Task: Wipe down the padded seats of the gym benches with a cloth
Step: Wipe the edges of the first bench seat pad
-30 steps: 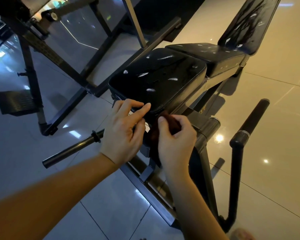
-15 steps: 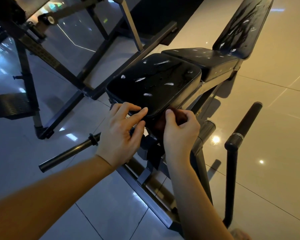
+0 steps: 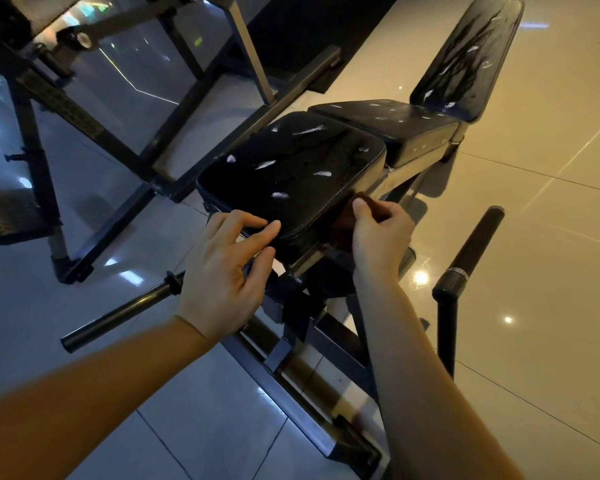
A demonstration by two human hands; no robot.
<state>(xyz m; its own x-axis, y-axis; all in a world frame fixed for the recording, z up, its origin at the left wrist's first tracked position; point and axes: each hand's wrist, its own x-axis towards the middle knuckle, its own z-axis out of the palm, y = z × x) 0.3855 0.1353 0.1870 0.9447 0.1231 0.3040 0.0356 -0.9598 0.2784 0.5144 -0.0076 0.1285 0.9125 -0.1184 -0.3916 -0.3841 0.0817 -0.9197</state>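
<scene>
Reaching forward from the lower corners, both bare forearms converge on the near end of a black gym bench. The left hand (image 3: pixel 222 268) is spread and relaxed, back upward, its index and middle fingers (image 3: pixel 269 226) stretched nearly straight and lying against the front edge of the seat pad (image 3: pixel 291 174); it grips nothing. The right hand (image 3: pixel 381 237) is curled, thumb raised, pinching a dark reddish-brown cloth (image 3: pixel 344 221) that is pressed to the pad's near right corner and side, partly tucked beneath the edge and largely hidden in shadow. The seat pad's top is glossy, with pale scuffs. Just beyond it lies a second flat pad (image 3: pixel 388 129), and past that a backrest (image 3: pixel 465 60) tilts up, cracked and worn. A dark bar (image 3: pixel 118 310) juts out to the left below the left wrist, and a padded upright handle (image 3: pixel 478 237) stands to the right of the right hand. Shiny floor tiles (image 3: pixel 534 306) reflect small lights, and a steel rack frame (image 3: pixel 187 98) fills the upper left.
</scene>
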